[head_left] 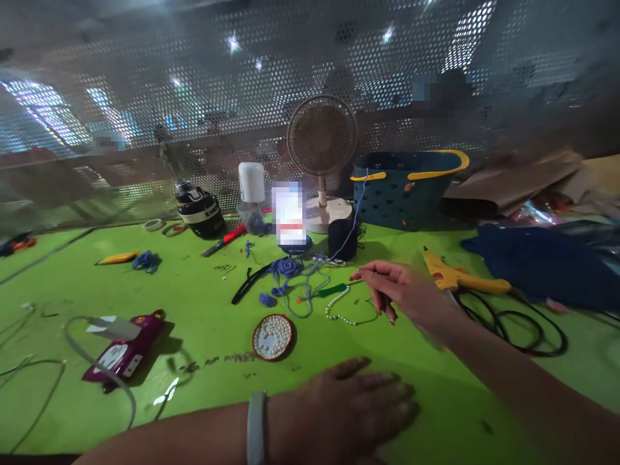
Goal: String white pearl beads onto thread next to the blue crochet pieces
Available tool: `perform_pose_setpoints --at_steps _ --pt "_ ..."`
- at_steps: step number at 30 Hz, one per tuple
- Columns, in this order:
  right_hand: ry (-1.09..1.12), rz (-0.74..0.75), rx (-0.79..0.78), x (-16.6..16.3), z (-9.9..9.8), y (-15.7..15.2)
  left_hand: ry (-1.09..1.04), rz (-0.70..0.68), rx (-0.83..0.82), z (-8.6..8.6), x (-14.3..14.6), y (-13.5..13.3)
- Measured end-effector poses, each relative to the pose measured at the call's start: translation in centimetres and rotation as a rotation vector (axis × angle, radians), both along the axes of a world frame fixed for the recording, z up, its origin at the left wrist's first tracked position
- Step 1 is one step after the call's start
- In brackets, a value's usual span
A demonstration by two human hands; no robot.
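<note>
My right hand [394,284] is above the green table, thumb and forefinger pinched at the thin shaft of what looks like a crochet hook with a green handle [332,291]. A string of white pearl beads [329,311] curves below the hook, its thread trailing under my right fingers. My left hand [341,408], with a pale band at the wrist, lies flat at the near edge, fingers stretched out and holding nothing. Beyond it sits a round red-rimmed dish of loose pearl beads [272,337]. Blue-purple yarn with a crocheted flower [289,267] lies farther back.
A yellow glue gun [460,276] with a coiled black cord lies at right, by dark blue cloth [542,265]. A fan [322,139], a yellow-handled basket [407,194], a phone-like screen [289,213] and a black jug [199,210] stand behind. A maroon power strip [128,352] is at left.
</note>
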State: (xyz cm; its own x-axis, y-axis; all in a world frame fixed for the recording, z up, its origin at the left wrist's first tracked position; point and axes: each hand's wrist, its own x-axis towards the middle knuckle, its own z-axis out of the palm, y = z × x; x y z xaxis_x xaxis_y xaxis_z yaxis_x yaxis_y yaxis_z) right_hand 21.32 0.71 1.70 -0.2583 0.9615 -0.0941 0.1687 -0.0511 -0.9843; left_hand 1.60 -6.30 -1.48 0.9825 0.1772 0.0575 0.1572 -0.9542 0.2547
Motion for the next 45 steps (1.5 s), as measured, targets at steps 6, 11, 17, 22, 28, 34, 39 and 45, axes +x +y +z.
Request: perform_pose_setpoints --at_steps 6,11,17,22,28,34,39,45 --pt "-0.025 0.042 -0.027 -0.1 -0.3 -0.1 0.044 0.376 0.003 -1.3 -1.3 2.6" --pt "-0.024 0.038 -0.005 -0.2 -0.1 -0.3 -0.005 0.362 0.006 -0.5 -2.5 4.2" --pt "-0.018 -0.005 0.012 0.2 0.2 -0.1 -0.119 0.579 0.065 1.0 -3.8 6.2" --pt "-0.043 0.017 0.006 0.0 0.2 -0.2 0.144 0.581 0.161 -0.2 -4.0 5.6" --pt "-0.063 0.034 0.008 -0.2 0.2 -0.4 0.192 0.686 0.189 -0.5 -4.8 6.0" --pt "-0.098 0.055 -0.001 -0.1 0.0 -0.4 0.160 0.781 0.215 -0.2 -6.2 7.2" --pt "-0.122 0.061 -0.015 -0.3 0.1 -0.5 0.206 0.766 0.229 0.5 -6.4 7.5" --pt "-0.136 0.061 -0.037 -0.6 0.5 -0.8 0.256 0.757 0.258 1.8 -6.7 7.8"
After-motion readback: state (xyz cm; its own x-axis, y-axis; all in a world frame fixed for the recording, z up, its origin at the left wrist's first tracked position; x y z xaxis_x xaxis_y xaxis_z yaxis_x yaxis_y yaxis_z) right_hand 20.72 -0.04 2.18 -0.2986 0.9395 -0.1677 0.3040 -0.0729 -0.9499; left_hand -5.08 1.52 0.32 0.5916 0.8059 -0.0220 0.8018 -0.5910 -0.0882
